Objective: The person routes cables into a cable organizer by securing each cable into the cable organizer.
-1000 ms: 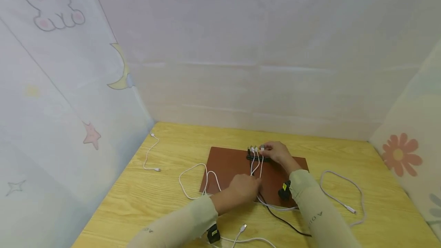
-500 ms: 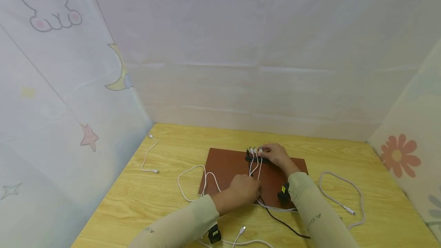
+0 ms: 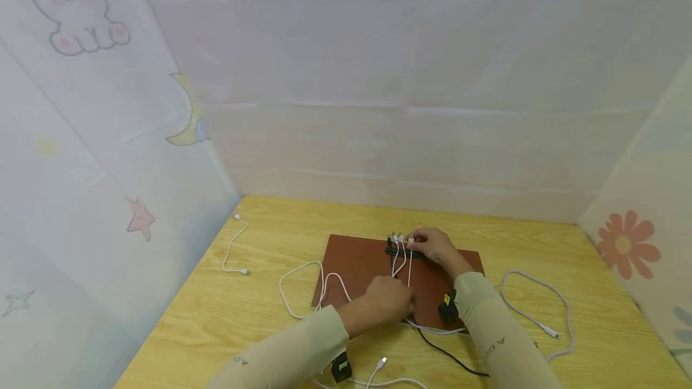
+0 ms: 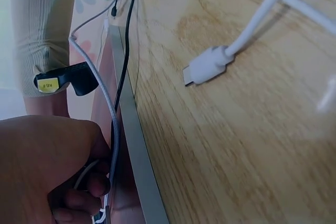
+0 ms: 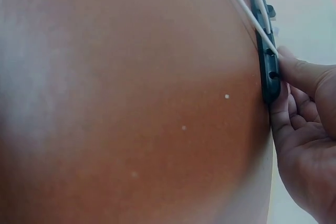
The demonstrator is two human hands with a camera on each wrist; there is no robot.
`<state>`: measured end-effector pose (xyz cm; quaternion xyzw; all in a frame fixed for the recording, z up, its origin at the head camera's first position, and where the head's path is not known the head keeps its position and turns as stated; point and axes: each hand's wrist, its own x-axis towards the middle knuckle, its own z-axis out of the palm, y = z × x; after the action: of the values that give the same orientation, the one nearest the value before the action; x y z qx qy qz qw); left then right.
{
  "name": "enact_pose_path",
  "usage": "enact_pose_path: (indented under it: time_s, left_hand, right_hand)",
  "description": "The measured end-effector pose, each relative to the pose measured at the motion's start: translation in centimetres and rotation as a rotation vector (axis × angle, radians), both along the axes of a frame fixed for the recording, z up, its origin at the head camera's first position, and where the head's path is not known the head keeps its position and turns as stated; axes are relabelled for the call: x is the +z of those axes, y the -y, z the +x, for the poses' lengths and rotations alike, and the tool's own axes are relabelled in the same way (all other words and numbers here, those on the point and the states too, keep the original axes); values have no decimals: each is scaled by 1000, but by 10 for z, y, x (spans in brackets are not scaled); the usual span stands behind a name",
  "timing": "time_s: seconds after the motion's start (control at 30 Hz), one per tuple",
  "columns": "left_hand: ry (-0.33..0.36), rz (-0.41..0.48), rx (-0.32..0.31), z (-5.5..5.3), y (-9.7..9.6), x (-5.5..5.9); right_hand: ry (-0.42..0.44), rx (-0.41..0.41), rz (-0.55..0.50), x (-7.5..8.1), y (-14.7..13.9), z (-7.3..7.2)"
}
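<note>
A black cable organizer strip (image 3: pixel 404 252) with slots lies on the far part of a brown mat (image 3: pixel 346 260). My right hand (image 3: pixel 437 246) pinches a white USB cable by its plug end (image 3: pixel 411 240) at the strip's right part. In the right wrist view, thumb and fingers meet right beside the slotted strip (image 5: pixel 269 72), where the white cable (image 5: pixel 257 22) crosses it. Nearer to me, my left hand (image 3: pixel 386 298) curls its fingers round the lower run of that cable. Several other plugs (image 3: pixel 397 238) stand in a row at the strip's left part.
Looped white cable (image 3: pixel 292 272) lies left of the mat, a short white cable (image 3: pixel 229 248) at the far left. On the right rests another pale cable (image 3: pixel 562 305). A black cable (image 3: pixel 446 353) runs off the near edge, beside a loose white plug (image 3: pixel 381 362).
My left hand has shifted slightly to the right with the cable. The right hand stays at the strip, still pinching the plug end. The head view has tilted a little.
</note>
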<state>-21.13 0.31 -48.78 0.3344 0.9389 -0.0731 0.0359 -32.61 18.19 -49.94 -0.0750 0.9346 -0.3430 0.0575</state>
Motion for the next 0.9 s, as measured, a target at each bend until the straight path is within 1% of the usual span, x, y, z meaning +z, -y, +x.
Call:
enact_pose_path:
  time_s: [0.2, 0.3, 0.4, 0.5, 0.57, 0.7, 0.8, 0.9]
  left_hand:
    - [0, -7, -29, 1, 2, 0]
    - [-7, -19, -44, 0, 2, 0]
    - [-4, -15, -41, 1, 0, -3]
    - [-3, -14, -19, 4, 0, -5]
    - [0, -17, -7, 8, 1, -8]
    - [58, 10, 26, 15, 4, -10]
    - [72, 38, 35, 19, 7, -6]
    - [37, 31, 43, 21, 10, 1]
  right_hand:
    - [-15, -8, 30, 0, 5, 3]
    - [-20, -24, 25, 1, 5, 3]
    - [-33, -22, 26, -1, 3, 3]
    - [-30, -18, 33, -3, 2, 2]
    - [-12, -16, 31, -5, 1, 2]
    - [35, -20, 3, -8, -1, 2]
    - [46, -43, -17, -7, -1, 0]
    - [31, -50, -7, -4, 1, -3]
